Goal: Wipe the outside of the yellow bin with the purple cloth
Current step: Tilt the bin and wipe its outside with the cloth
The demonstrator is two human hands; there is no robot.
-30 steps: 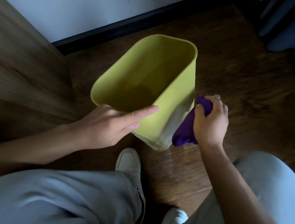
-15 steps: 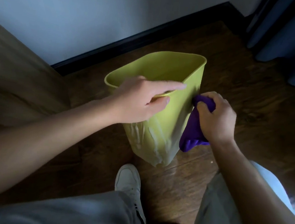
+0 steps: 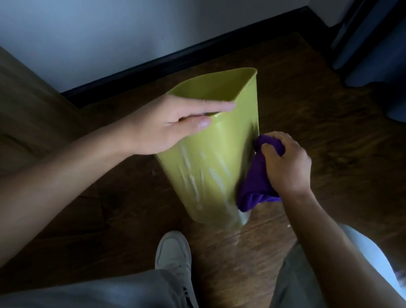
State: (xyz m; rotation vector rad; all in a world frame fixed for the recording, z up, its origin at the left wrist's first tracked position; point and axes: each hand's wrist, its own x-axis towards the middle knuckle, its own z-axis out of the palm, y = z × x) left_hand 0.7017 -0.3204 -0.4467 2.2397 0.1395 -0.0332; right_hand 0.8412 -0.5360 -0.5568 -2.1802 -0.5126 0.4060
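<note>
The yellow bin [image 3: 211, 164] stands on the wooden floor in the middle of the view, its opening tipped away from me. White streaks mark its near side. My left hand [image 3: 167, 126] grips the near rim, fingers laid across the opening and thumb on the outer wall. My right hand [image 3: 287, 163] is shut on the bunched purple cloth [image 3: 255, 185], which presses against the bin's right outer wall, low down near the base.
A dark skirting board [image 3: 206, 53] and pale wall run behind the bin. A wooden panel [image 3: 17, 103] stands at the left. Blue curtains [image 3: 390, 47] hang at the upper right. My white shoes [image 3: 173, 252] and grey trouser legs sit just below the bin.
The bin has tipped further away, showing more of its streaked near side. My left hand moved from the side wall up onto the rim. The cloth slid lower along the right wall.
</note>
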